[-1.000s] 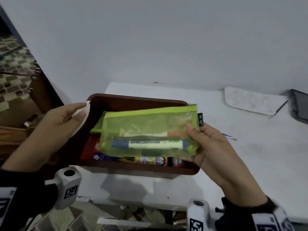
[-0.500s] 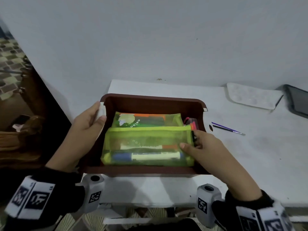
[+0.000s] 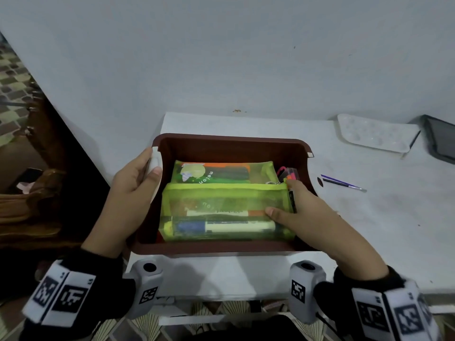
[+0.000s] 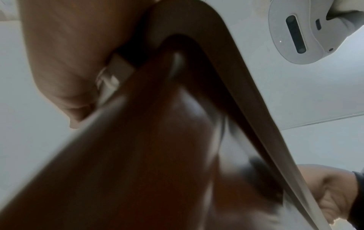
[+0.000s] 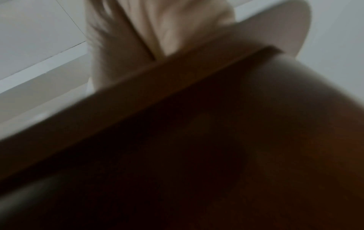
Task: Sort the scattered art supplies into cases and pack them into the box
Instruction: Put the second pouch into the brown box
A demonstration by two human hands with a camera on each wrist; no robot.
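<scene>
- Right hand [image 3: 304, 210]: thumb on top of the green mesh case [image 3: 227, 211] at its right end, fingers behind that end, pinching it (fingers partly hidden).
- Left hand [image 3: 134, 179]: curled round the left rim of the brown box [image 3: 231, 146], thumb inside the wall.
- Case: translucent lime mesh, zip edge uppermost; 1 blue-and-white marker [image 3: 222, 227] and a white-and-orange one show through. It lies inside the box at the near wall, in front of a second green case [image 3: 222, 172].
- Box stands on the white table [image 3: 369, 217]; a paintbrush [image 3: 343, 183] lies to its right.
- Change: 1.0 s ago the case was held above the box; it is now lowered in.
</scene>
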